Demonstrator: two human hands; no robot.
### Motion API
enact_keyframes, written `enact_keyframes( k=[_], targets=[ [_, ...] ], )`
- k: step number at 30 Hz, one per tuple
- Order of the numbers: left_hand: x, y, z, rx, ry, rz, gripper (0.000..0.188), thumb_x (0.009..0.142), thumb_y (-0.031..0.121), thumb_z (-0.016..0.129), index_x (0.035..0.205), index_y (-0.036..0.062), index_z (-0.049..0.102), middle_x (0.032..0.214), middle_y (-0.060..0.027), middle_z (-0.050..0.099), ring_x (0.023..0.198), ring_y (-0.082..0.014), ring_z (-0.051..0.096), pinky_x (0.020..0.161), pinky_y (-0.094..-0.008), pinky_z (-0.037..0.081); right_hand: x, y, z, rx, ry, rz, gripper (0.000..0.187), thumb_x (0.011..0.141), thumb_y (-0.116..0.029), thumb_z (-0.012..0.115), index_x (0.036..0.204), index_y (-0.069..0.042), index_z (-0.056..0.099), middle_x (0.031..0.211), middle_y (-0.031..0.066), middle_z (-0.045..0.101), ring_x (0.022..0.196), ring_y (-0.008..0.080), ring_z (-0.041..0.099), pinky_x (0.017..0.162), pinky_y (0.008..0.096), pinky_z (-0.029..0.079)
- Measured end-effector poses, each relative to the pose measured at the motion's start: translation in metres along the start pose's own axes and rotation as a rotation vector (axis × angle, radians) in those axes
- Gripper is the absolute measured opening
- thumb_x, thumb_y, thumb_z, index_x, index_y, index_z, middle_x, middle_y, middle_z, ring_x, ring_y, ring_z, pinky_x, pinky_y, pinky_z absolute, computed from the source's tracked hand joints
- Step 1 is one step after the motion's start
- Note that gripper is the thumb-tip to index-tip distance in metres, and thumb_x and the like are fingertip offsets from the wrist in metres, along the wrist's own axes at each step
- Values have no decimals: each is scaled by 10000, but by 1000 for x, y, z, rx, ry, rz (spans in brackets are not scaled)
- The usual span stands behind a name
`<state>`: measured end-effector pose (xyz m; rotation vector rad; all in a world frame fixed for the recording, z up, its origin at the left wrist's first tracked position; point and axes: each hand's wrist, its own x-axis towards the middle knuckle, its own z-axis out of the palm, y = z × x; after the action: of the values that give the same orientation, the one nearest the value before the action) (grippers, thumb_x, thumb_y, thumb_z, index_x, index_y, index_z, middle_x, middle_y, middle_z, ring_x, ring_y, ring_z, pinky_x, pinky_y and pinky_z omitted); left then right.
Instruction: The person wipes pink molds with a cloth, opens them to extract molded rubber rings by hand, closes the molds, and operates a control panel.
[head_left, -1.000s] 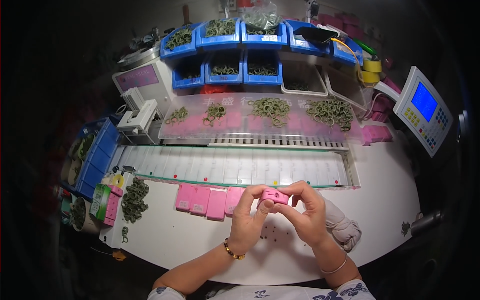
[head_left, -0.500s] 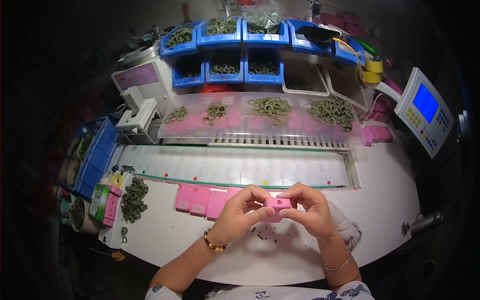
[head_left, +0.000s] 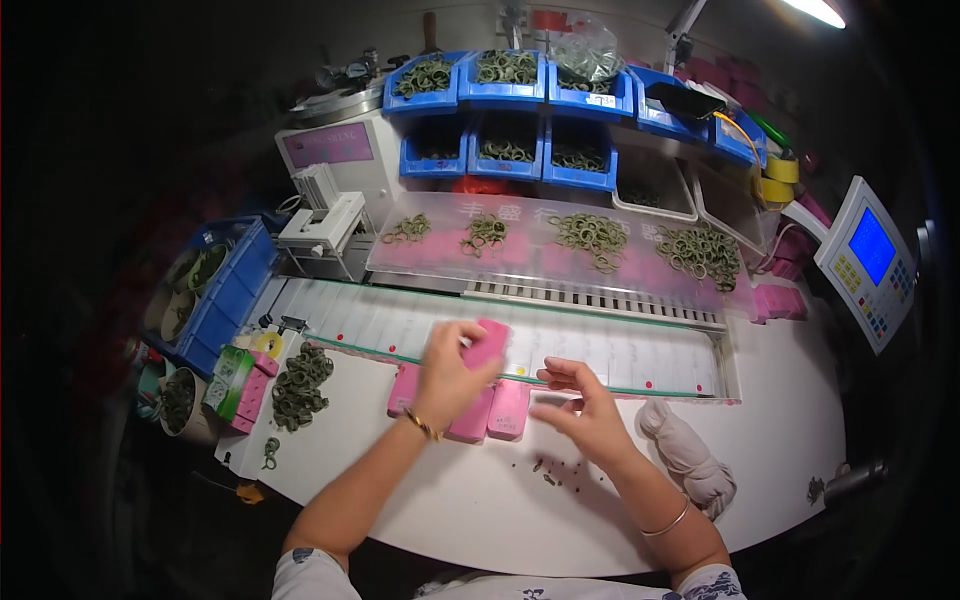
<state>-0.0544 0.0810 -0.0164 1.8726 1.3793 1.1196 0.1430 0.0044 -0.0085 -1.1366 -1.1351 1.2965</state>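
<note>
My left hand (head_left: 450,372) is closed around a pink block (head_left: 488,343), raised above the front edge of the lit panel and tilted. Its fingers are slightly blurred. To its right, my right hand (head_left: 582,408) is empty, with fingers apart and the thumb separate from them. Below and beside my left hand, several pink blocks stand in a row on the white table; one pink block (head_left: 510,408) at the right end lies between my hands. Another pink block (head_left: 402,390) shows at the left end, and those between are partly covered by my left hand.
A long lit white panel (head_left: 450,335) lies behind the blocks. Green rings form a pile (head_left: 300,388) at left. A clear shelf (head_left: 520,235) with ring heaps and blue bins (head_left: 505,80) stand beyond. A bundled white cloth (head_left: 688,455) and a keypad display (head_left: 872,262) are at right.
Both hands held the pink block together; now my left hand alone carries it up and leftward. My right hand has let go and opened. The whole view has shifted.
</note>
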Motion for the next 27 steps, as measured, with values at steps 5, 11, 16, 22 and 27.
enact_keyframes(
  k=[5,11,16,22,27],
  targets=[
    [39,-53,-8,259,94,30,360,711,203,769,971,32,588,1039,-151,552,978,-318,562,877,-396,469,-1,6,5,-764,-237,-275,938,655,-235,854,1408,2,348,1352,188,448,1215,332,428,1018,421,381],
    [52,-52,-2,467,168,130,368,717,226,779,963,24,595,1014,-147,554,946,-325,566,864,-411,466,5,13,14,-858,-258,-362,913,631,-190,835,1382,21,361,1246,194,495,1149,369,457,1002,434,385],
    [29,-12,5,532,227,328,370,825,252,729,1078,18,596,1044,-118,586,930,-274,591,855,-384,481,-4,0,-13,-687,-117,-394,852,627,-168,831,1341,22,407,1215,182,511,1100,331,491,949,404,437],
    [-16,34,30,-1184,-830,-428,595,962,407,547,1354,-26,434,1310,-133,536,1102,-180,583,960,-340,478,-22,-30,-31,-693,24,-592,889,584,-124,866,1343,3,421,1236,164,515,1118,307,502,942,383,453],
    [-22,49,46,-1347,-920,-446,736,890,455,641,1392,-18,382,1340,-136,513,1151,-193,561,991,-358,467,-27,-30,-37,-330,-4,-518,863,643,-124,868,1364,-11,407,1318,107,468,1137,230,494,951,380,446]
  ],
)
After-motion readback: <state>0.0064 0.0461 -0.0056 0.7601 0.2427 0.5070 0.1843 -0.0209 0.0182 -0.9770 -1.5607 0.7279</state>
